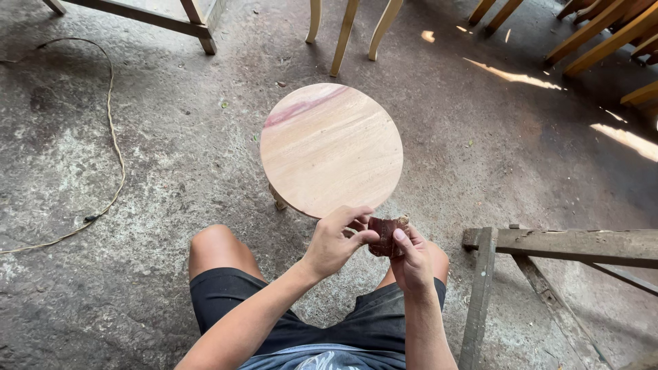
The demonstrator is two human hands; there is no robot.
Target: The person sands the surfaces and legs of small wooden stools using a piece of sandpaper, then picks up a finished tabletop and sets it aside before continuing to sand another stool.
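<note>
Sandpaper [384, 235], a small reddish-brown piece, held in both hands just off the near edge of a round wooden stool top [331, 148].
Left hand [336, 241] and right hand [410, 259] are close together, fingers pinched on the piece above the person's knees; a cord [113, 137] lies on the concrete floor [171, 171].

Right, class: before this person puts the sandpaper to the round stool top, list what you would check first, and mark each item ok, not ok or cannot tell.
1. Sandpaper piece gripped by both the left hand and the right hand: ok.
2. Round stool top bare, nothing lying on it: ok.
3. Stool standing firm on the concrete floor: cannot tell, legs mostly hidden.
4. Grit side facing the wood: cannot tell.
5. Cord away from the stool: ok.
</note>
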